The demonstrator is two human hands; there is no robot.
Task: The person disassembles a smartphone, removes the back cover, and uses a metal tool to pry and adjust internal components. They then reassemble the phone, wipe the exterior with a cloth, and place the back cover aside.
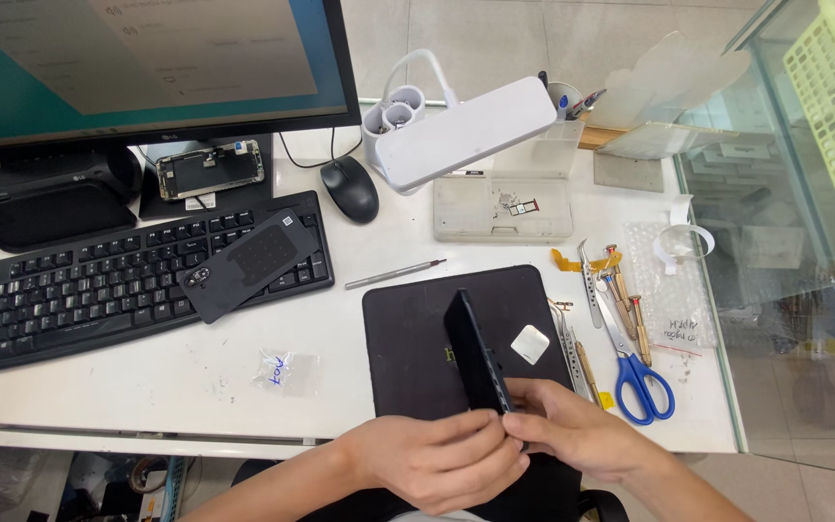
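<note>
Both my hands hold a dark smartphone on its edge above a black work mat. My left hand wraps around the phone's near end from the left. My right hand pinches the same end from the right, fingers closed against the phone's side. A small white square piece lies on the mat just right of the phone.
A black keyboard with a dark phone back cover on it lies left. Monitor, mouse, white lamp, clear parts box, metal rod, small bag, tweezers, screwdrivers and blue scissors surround the mat.
</note>
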